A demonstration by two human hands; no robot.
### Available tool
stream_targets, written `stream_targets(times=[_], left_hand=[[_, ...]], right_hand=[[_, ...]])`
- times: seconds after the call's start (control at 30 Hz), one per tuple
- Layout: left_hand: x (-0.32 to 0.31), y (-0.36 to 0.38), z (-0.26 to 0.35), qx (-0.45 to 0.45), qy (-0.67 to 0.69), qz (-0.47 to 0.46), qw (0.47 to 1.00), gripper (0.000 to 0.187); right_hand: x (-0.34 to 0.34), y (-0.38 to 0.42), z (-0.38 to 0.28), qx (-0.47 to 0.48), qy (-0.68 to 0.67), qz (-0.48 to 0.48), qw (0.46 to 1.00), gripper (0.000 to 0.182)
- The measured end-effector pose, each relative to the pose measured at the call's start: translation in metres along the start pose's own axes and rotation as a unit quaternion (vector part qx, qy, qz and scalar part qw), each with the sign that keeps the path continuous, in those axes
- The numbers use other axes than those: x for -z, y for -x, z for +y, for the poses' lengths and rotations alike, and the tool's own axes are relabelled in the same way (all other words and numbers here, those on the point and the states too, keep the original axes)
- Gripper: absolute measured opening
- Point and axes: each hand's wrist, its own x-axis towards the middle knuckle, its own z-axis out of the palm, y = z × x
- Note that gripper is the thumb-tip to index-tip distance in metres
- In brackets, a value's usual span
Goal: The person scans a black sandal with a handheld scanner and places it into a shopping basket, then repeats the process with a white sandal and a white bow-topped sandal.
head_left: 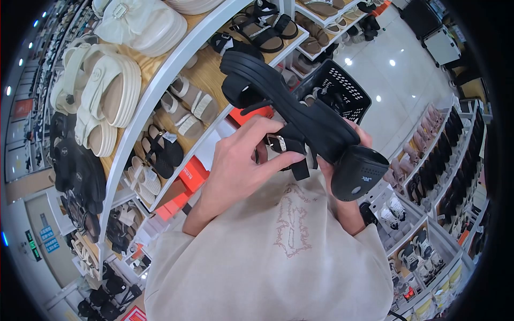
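The left hand (230, 160) pinches the soft strap (293, 145); the right hand (326, 168), partly hidden, seemingly grips the black sandal (305, 117) by its stiffer body.

Upper wooden shelf (150, 66): white sandals (124, 88). Lower shelf (211, 68): beige sandals (202, 105), black sandals (169, 152).

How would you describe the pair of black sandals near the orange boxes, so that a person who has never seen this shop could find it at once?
Start from the wooden shelf with white edging, beside the orange boxes. On it, between beige-and-white sandals and cream shoes, sits the black pair. Its dark colour sets it apart from both light neighbours.
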Motion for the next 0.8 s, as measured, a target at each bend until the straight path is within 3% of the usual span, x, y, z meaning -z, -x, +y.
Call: stream_targets(times=[0.2,0.27,0.3,0.37,0.4,0.47,0.5,0.6,0.67,0.7,0.77,0.8], left_hand=[[0.010,-0.001,-0.001,-0.009,-0.020,-0.033,0.999,0.055],[0.014,-0.002,-0.009,0.019,0.023,-0.058,0.998,0.061],[0.012,-0.002,-0.014,0.017,0.022,-0.060,0.998,0.061],[0.007,-0.001,-0.025,-0.065,0.030,-0.043,0.997,0.062],[0.004,-0.002,-0.028,-0.065,0.030,-0.048,0.996,0.062],[-0.005,-0.006,-0.034,-0.150,0.028,-0.015,0.988,0.053],[-0.008,-0.009,-0.040,-0.151,0.029,-0.018,0.988,0.053],[-0.017,-0.020,-0.072,-0.186,0.103,-0.026,0.977,0.046],[-0.020,-0.026,-0.095,-0.226,0.059,-0.084,0.969,0.043],[-0.025,-0.024,-0.092,-0.224,0.059,-0.083,0.969,0.043],[-0.038,-0.017,-0.085,-0.041,0.250,-0.048,0.966,0.055],[-0.036,-0.016,-0.087,-0.039,0.250,-0.048,0.966,0.055]], right_hand=[[0.003,0.004,0.000,-0.061,-0.023,0.031,0.997,0.070],[0.005,0.004,-0.002,-0.183,-0.263,0.072,0.944,0.073],[0.006,0.007,0.001,-0.183,-0.263,0.076,0.944,0.073],[0.010,0.015,0.012,-0.370,-0.273,0.140,0.877,0.055],[0.013,0.015,0.015,-0.391,-0.334,0.138,0.846,0.043],[0.014,0.010,0.013,-0.393,-0.397,0.149,0.816,0.043],[0.014,0.008,0.011,-0.390,-0.460,0.153,0.783,0.043],[0.012,0.004,0.011,-0.404,-0.486,0.164,0.757,0.043],[0.010,0.001,0.010,-0.410,-0.500,0.169,0.744,0.044],[0.009,-0.002,0.008,-0.409,-0.497,0.165,0.747,0.044],[0.011,-0.009,0.004,-0.411,-0.494,0.160,0.750,0.045],[0.014,-0.013,0.001,-0.425,-0.529,0.108,0.727,0.045]])
